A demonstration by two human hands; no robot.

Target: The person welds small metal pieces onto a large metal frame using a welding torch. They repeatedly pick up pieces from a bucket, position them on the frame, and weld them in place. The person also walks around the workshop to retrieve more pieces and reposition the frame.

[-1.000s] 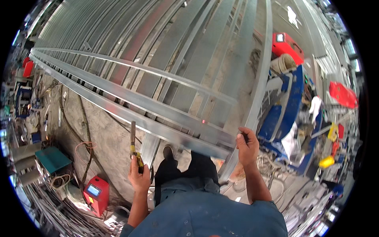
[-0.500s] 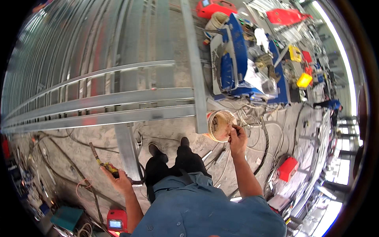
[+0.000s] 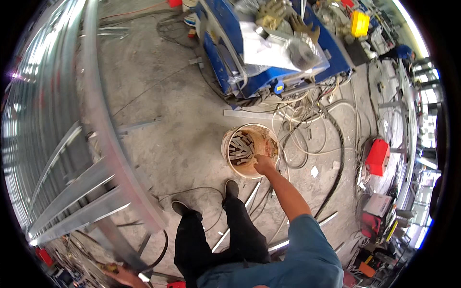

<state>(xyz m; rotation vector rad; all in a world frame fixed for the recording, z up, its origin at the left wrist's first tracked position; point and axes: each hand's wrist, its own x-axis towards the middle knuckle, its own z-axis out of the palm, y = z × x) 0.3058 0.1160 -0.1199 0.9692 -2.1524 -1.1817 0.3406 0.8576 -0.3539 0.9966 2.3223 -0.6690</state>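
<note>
Bucket (image 3: 267, 140): one, many metal pieces (image 3: 241, 148) inside
Right hand (image 3: 263, 164): at bucket, grip unclear
Left hand (image 3: 121, 275): grasps one yellowish tool (image 3: 110, 268)

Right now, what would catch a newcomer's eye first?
The round bucket of short metal pieces at mid-picture, with the right hand at its lower-right rim. Then the big blue cabinet toward the top, gloves lying on it, and long silvery beams at left.

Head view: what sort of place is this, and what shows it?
Probably a metal fabrication workshop: long metal bars at the left, a bucket holding short grey pieces, and cables trailing over the concrete floor.
</note>
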